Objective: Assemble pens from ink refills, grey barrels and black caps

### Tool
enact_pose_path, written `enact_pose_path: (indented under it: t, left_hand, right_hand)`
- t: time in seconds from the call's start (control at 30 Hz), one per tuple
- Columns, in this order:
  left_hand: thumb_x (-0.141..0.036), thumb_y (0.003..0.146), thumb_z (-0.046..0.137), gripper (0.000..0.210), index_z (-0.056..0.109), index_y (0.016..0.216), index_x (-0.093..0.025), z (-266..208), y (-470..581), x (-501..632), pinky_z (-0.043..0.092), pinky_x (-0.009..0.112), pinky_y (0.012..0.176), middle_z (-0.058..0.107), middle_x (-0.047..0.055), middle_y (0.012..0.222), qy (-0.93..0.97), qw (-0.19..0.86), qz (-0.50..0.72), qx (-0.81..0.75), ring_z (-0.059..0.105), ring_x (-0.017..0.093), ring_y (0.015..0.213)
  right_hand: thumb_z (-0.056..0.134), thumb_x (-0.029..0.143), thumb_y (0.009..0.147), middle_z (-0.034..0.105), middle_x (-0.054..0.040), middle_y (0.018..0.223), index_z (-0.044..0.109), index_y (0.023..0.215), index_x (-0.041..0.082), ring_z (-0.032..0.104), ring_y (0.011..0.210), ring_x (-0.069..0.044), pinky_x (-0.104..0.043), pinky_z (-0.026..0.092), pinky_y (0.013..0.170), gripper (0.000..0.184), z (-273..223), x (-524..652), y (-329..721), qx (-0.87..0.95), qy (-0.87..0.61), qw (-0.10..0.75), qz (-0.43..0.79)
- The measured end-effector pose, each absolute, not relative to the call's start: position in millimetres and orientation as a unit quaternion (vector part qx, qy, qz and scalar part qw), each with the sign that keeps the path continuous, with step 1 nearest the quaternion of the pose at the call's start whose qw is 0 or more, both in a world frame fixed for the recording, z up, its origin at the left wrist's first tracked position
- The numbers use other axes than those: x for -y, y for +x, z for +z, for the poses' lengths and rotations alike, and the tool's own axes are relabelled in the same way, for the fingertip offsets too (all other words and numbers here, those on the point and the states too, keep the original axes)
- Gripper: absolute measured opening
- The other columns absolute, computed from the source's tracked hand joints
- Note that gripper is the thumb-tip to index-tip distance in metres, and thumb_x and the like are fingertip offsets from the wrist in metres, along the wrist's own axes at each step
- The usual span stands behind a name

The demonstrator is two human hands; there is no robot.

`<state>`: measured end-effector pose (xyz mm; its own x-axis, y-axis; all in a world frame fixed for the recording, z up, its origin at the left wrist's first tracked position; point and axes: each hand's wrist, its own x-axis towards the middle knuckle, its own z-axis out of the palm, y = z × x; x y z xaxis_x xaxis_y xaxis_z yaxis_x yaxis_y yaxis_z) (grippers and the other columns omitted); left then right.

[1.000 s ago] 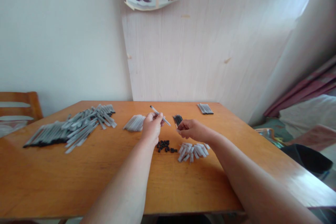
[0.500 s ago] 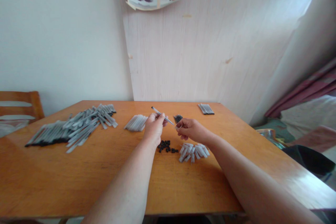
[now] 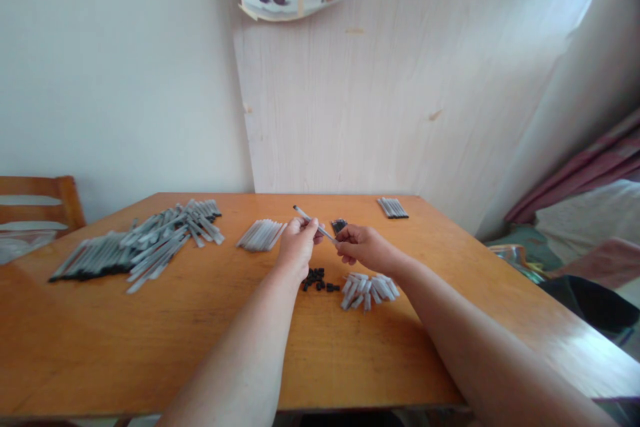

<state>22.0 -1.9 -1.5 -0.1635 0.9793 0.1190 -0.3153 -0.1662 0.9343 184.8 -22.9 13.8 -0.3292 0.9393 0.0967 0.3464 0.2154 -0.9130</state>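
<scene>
My left hand [image 3: 299,243] is closed around a slim pale pen [image 3: 302,213] with a black upper end. The pen slants down to the right, and its lower end meets the fingertips of my right hand [image 3: 357,243]. Those fingers are pinched; what they hold at the pen's end is too small to make out. Below my hands lie small black plugs [image 3: 315,278] and a heap of short translucent pen caps [image 3: 369,290]. Just behind my right fingers is a bunch of thin black-ended pieces [image 3: 339,225], partly hidden. A row of pale pen barrels [image 3: 261,235] lies beyond my left hand.
A large pile of pale pens with black ends [image 3: 165,233] covers the left of the wooden table [image 3: 200,360]. Several pens lie in a neat row [image 3: 393,207] at the back right. A wooden chair [image 3: 37,203] stands left, a dark bin-like container [image 3: 590,303] right.
My left hand has moved slightly right with the pen. The pen's lower end, earlier just apart from my right fingertips, now meets them. The right hand has hardly moved.
</scene>
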Motion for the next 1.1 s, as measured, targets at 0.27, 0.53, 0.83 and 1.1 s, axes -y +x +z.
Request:
enact_pose_path:
  t: [0.27, 0.53, 0.83, 1.1]
  left_hand:
    - [-0.034, 0.074, 0.069, 0.025, 0.053, 0.083, -0.017, 1, 23, 7, 0.049, 0.027, 0.066, 0.069, 0.007, 0.08, 0.392, 0.532, 0.64, -0.391, 0.065, 0.014, 0.07]
    - [-0.035, 0.077, 0.065, 0.023, 0.05, 0.083, -0.017, 0, 30, 11, 0.049, 0.028, 0.068, 0.07, 0.006, 0.08, 0.369, 0.528, 0.657, -0.391, 0.067, 0.015, 0.07]
    - [-0.033, 0.079, 0.062, 0.02, 0.05, 0.083, -0.017, 3, 34, 18, 0.047, 0.026, 0.069, 0.069, 0.005, 0.079, 0.349, 0.529, 0.672, -0.383, 0.065, 0.012, 0.067]
    - [-0.035, 0.077, 0.064, 0.023, 0.048, 0.084, -0.019, 1, 35, 20, 0.047, 0.026, 0.07, 0.069, 0.003, 0.079, 0.331, 0.55, 0.672, -0.371, 0.066, 0.012, 0.071]
  right_hand:
    - [0.057, 0.022, 0.08, 0.061, -0.0004, 0.061, 0.056, 0.08, 0.016, 0.057, 0.054, -0.01, -0.021, 0.047, 0.053, 0.007, 10, 18, 184, 0.698, -0.453, 0.374, 0.411]
    - [0.055, 0.027, 0.083, 0.06, -0.0004, 0.062, 0.056, 0.081, 0.017, 0.055, 0.054, -0.009, -0.02, 0.044, 0.051, 0.01, 11, 21, 181, 0.705, -0.47, 0.395, 0.356]
    - [0.053, 0.03, 0.082, 0.059, -0.0001, 0.064, 0.057, 0.081, 0.016, 0.055, 0.054, -0.01, -0.021, 0.043, 0.049, 0.014, 15, 25, 178, 0.72, -0.461, 0.402, 0.329]
    - [0.053, 0.031, 0.081, 0.059, -0.0002, 0.065, 0.057, 0.082, 0.016, 0.054, 0.054, -0.01, -0.02, 0.043, 0.049, 0.015, 16, 27, 177, 0.72, -0.458, 0.407, 0.326]
